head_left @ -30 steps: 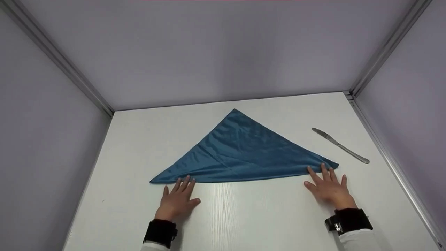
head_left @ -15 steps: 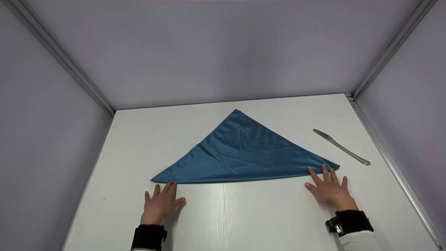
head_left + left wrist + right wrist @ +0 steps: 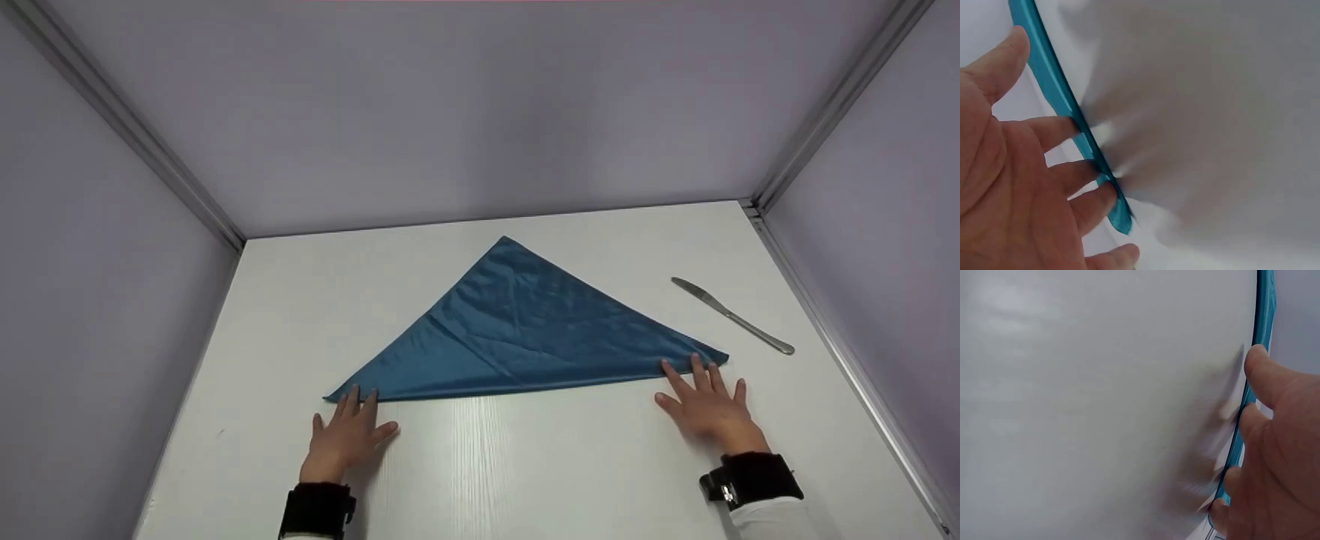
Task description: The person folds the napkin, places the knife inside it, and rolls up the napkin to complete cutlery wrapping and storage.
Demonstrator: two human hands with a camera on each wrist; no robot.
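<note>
The blue napkin (image 3: 517, 330) lay folded into a triangle on the table (image 3: 525, 465) (a knife (image 3: 731, 315) well off to the right). Left hand (image 3: 345, 439) and right hand (image 3: 705, 405) pressed flat, fingers straight, on its near corners, gripping nothing. Smoothing seemed in hand; another fold would call for pinching a corner.

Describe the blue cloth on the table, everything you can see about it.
The cloth is teal blue with a slight sheen, folded into a flat triangle on the white table. Its long folded edge faces the person and its apex points away. Faint creases cross it. The left hand has straight fingertips on the left corner, the right hand on the right corner. A knife lies apart to its right.
</note>
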